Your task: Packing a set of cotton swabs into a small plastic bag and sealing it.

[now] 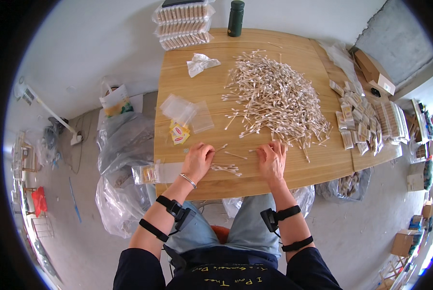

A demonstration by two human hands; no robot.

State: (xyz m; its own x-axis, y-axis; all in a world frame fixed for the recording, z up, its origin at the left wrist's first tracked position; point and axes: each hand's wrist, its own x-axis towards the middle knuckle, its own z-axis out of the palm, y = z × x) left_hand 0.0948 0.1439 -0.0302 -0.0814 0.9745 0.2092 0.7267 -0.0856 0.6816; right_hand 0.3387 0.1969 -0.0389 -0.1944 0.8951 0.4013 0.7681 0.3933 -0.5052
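My left hand (199,162) rests at the table's near edge, its fingers closed in a pinch with a cotton swab (221,147) sticking out at the fingertips. Beside it lies a small row of cotton swabs (227,168), and a single swab (235,155) lies between my hands. My right hand (273,161) is bent down at the near edge of a big loose heap of cotton swabs (279,96). The white tip of a swab juts from its closed fingers, which hide the rest. A clear bag of swabs (146,174) lies left of my left wrist.
Clear plastic bags (185,112) and yellow-and-red cards (179,133) lie at left, below a crumpled tissue (201,64). Stacked swab packs (184,24) and a green bottle (235,18) stand at the back. Filled small packs (359,121) and a cardboard box (375,71) are at right.
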